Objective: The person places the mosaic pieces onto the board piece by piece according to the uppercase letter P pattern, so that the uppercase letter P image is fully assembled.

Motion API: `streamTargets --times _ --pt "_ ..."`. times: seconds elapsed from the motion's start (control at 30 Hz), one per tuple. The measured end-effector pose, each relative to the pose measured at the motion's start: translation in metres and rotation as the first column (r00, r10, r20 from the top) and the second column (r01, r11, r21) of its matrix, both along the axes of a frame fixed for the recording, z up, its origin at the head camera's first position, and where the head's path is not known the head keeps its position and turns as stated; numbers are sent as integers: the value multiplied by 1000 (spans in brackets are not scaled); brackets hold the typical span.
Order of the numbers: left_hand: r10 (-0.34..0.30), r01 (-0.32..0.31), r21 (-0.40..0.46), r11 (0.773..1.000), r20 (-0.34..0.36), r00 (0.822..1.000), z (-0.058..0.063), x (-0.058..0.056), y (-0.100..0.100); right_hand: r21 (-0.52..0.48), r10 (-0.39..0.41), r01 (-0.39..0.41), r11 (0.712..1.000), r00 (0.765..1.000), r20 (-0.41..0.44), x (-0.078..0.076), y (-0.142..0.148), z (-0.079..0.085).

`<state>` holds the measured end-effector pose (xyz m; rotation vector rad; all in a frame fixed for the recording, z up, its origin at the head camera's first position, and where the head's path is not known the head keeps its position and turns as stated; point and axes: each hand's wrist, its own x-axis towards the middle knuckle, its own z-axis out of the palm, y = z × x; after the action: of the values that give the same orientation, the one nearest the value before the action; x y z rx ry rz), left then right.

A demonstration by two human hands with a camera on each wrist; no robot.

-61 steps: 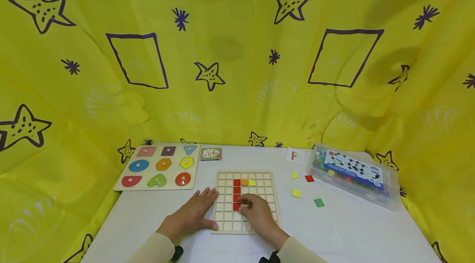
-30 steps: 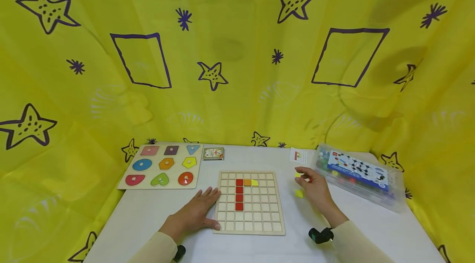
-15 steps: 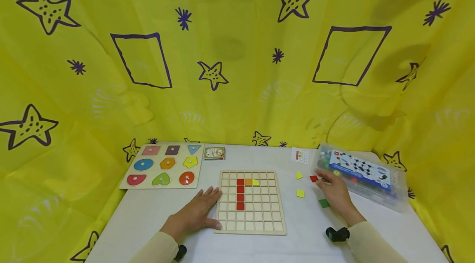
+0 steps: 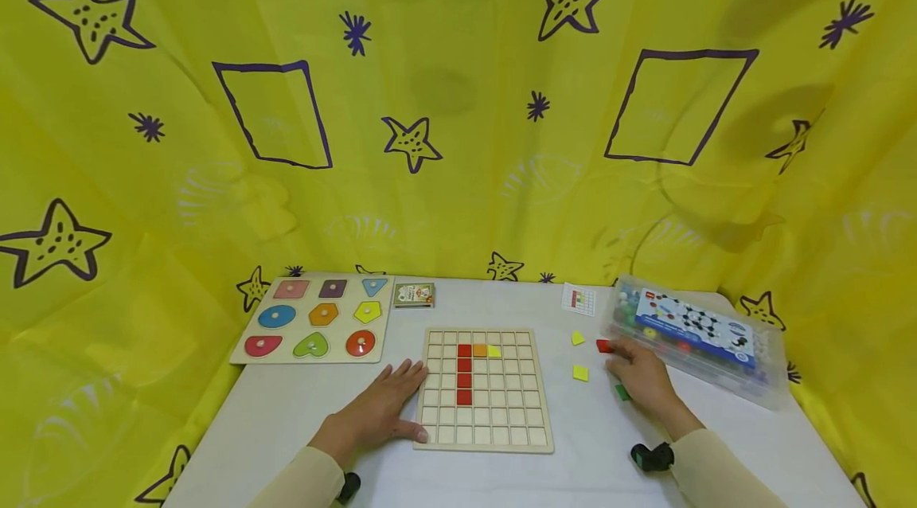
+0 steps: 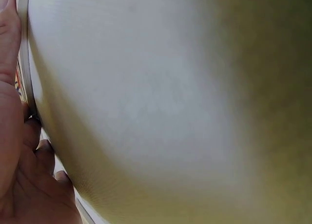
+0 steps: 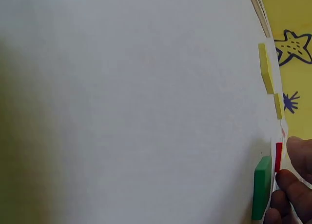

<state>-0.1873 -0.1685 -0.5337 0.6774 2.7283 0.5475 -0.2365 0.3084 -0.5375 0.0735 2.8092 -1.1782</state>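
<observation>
My right hand [image 4: 645, 382] pinches a small red tile [image 4: 603, 346] at its right edge, low over the white table. In the right wrist view the thumb [image 6: 300, 153] and a finger are right at the red tile. A green tile [image 4: 622, 393] lies partly hidden under this hand. To its left are a yellow square tile [image 4: 580, 373] and a cut-cornered yellow tile [image 4: 577, 339]. My left hand [image 4: 376, 412] lies spread flat, fingertips and thumb at the left edge of a wooden grid board [image 4: 501, 416]. The board bears a column of red tiles, an orange tile [image 4: 480, 350] and a yellow one [image 4: 493, 351].
A wooden shape puzzle [image 4: 279, 343] lies at the back left, beside a small card box [image 4: 414, 295]. A pattern card [image 4: 579, 299] lies at the back. A clear plastic box [image 4: 691, 341] with coloured balls stands at right. Yellow cloth hangs behind.
My right hand has left the board for the loose tiles at right, passed over the yellow ones, and closed on the red tile, shifting it slightly left. The left hand stays at the board.
</observation>
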Motion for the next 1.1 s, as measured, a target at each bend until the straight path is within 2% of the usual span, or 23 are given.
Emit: streamTargets --times 0.1,0.23,0.4,0.67,0.83,1.1 --pt "0 0 1 1000 3 1000 -1 0 -1 36 21 -21 999 1000 -12 4 -3 1" --pt "9 -9 3 1000 19 1000 -1 -1 -1 21 24 -24 999 999 -22 5 -4 2" --pt "13 -13 3 1000 31 999 0 -1 0 -12 2 -2 1000 1000 -14 -4 -4 -1" --pt "6 -6 4 1000 19 1000 2 0 1 27 -13 15 1000 998 -62 -17 -8 -10" --pt "10 -10 -1 1000 14 1000 3 0 2 53 18 -14 999 997 -71 -19 -10 -11" --pt "14 -14 9 1000 26 1000 2 1 1 68 16 -11 998 997 -77 -20 -11 -11"
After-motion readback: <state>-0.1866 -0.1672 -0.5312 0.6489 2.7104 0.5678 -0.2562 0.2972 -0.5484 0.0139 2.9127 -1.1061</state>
